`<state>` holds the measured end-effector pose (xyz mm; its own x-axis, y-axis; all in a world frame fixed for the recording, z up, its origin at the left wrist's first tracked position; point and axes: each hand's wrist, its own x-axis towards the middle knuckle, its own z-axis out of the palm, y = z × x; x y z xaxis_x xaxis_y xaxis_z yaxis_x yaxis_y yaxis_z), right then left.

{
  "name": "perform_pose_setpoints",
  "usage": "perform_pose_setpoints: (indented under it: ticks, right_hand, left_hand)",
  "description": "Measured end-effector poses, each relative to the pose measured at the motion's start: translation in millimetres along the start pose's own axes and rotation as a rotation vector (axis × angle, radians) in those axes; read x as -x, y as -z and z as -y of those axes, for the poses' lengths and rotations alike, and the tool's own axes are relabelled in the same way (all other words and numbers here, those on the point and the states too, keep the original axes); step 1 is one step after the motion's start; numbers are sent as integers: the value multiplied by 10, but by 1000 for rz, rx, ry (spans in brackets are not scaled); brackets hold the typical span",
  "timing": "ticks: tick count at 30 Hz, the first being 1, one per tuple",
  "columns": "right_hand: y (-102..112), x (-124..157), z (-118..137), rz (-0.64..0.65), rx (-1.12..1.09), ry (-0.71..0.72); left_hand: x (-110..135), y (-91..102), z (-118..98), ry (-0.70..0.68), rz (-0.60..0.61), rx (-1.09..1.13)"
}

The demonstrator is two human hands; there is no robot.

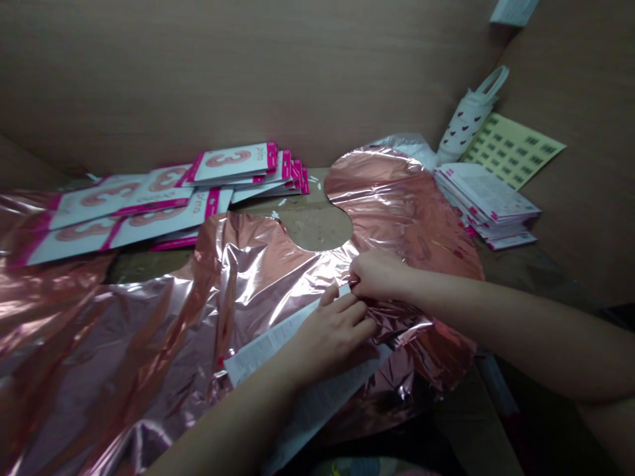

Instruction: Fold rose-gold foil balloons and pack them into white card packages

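Currently, I have the right hand [377,274] pinched on the rose-gold foil balloon [397,211], with the left hand [330,337] just below it on a white paper insert [268,347], though I can't tell if it grips. Pink-edged number-3 packets [233,162] lie beyond both hands.

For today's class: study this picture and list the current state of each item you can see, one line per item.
Rose-gold foil balloon, flat, deflated, creased
Printed paper sheet, lying on the balloon
Left hand, open, resting on the sheet
Right hand, pinching the balloon's edge
Number 3 packaging cards, in loose overlapping piles
Leaflet stack, piled, slightly fanned
Sticker sheet, partly behind the stack
Heart-print bag, rolled up, tilted
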<state>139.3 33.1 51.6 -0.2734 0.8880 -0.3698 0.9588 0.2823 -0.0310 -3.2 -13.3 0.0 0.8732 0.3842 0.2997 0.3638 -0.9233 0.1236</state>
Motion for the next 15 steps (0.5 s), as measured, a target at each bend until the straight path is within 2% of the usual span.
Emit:
perform_pose_setpoints:
  ticks: [2, 3, 6, 7, 8, 12, 15]
  right_hand:
    - [-6, -30, -49, 21, -49, 20]
    - [9, -41, -97, 78, -93, 84]
    - [107, -64, -273, 328, -252, 415]
    - [139, -68, -311, 363, -295, 484]
    - [163, -72, -325, 351, -319, 493]
    - [154, -78, -167, 75, -297, 257]
    - [128, -64, -80, -81, -273, 251]
  left_hand:
    - [4, 5, -5, -5, 2, 13]
    - [5, 7, -7, -4, 7, 15]
    - [6, 10, -4, 15, 22, 11]
    - [6, 9, 0, 26, 25, 11]
    - [5, 9, 5, 36, 26, 13]
    - [10, 5, 36, 39, 10, 31]
    - [23, 3, 76, 49, -17, 35]
